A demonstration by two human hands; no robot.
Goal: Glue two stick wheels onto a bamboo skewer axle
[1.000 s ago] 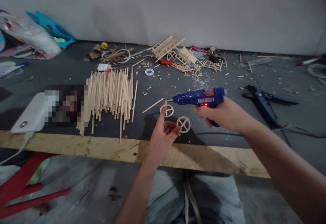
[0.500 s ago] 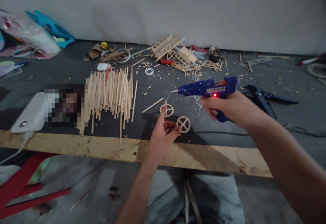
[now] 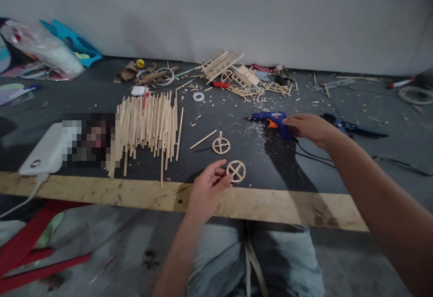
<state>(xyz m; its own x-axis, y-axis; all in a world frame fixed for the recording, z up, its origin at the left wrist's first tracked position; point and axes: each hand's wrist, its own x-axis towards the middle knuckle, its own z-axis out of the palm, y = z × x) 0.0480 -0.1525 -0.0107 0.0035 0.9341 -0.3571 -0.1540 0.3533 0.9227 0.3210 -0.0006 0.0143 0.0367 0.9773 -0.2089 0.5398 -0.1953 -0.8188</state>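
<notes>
Between the thumb and fingers of my left hand [image 3: 210,186] is a small wooden spoked wheel [image 3: 236,171], held near the table's front edge. Just beyond it lies a second wooden wheel [image 3: 221,146] with a short stick standing up from its middle. My right hand [image 3: 309,128] is closed on the rear end of a blue hot glue gun [image 3: 270,117], which is low over the dark table with its nozzle pointing left. A red light glows on the gun, and its orange trigger is free of my fingers.
Many thin wooden sticks [image 3: 149,125] lie left of my hands, beside a white power bank [image 3: 43,148]. A wooden stick model [image 3: 225,67] stands at the back among offcuts. Dark-handled cutters [image 3: 352,128] lie right of the gun, whose cord [image 3: 313,156] trails right.
My right hand has brought the glue gun down and away from the wheels, letting go of the trigger. My left hand has drawn back from the upright stick, still pinching its wheel.
</notes>
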